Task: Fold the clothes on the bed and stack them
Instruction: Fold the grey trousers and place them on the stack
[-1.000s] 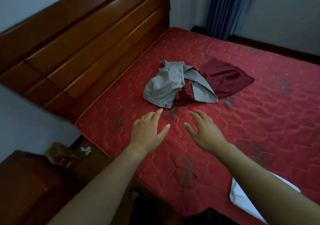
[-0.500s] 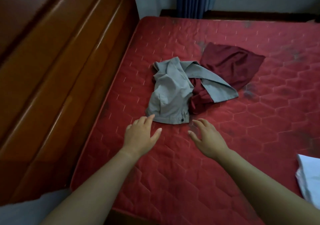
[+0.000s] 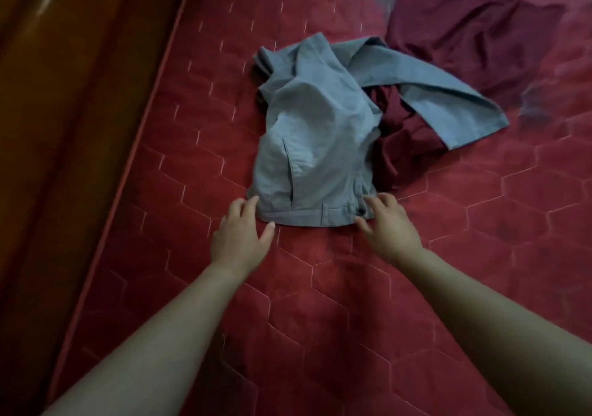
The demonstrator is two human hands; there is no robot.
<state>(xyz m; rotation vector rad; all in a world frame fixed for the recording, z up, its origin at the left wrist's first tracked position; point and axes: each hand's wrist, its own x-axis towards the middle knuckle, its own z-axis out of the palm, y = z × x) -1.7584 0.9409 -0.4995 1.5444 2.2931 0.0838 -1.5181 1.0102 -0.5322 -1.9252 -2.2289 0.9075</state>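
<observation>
Red quilted bed [image 3: 320, 303] carries grey trousers [image 3: 314, 146], crumpled just beyond your spread, empty fingers [image 3: 253, 202]; left hand [image 3: 240, 236] and right hand [image 3: 389, 226] flank the waistband [image 3: 315, 217], probably to pinch both corners.

No writing, label, brand, number or sign can be read anywhere in the view. The grey trousers [image 3: 315, 146] show only a plain dark button at the waistband, with no tag that can be made out. The dark red garment [image 3: 464, 41] and the quilted red mattress [image 3: 320, 303] carry stitched seams and hexagons only, no lettering.
</observation>
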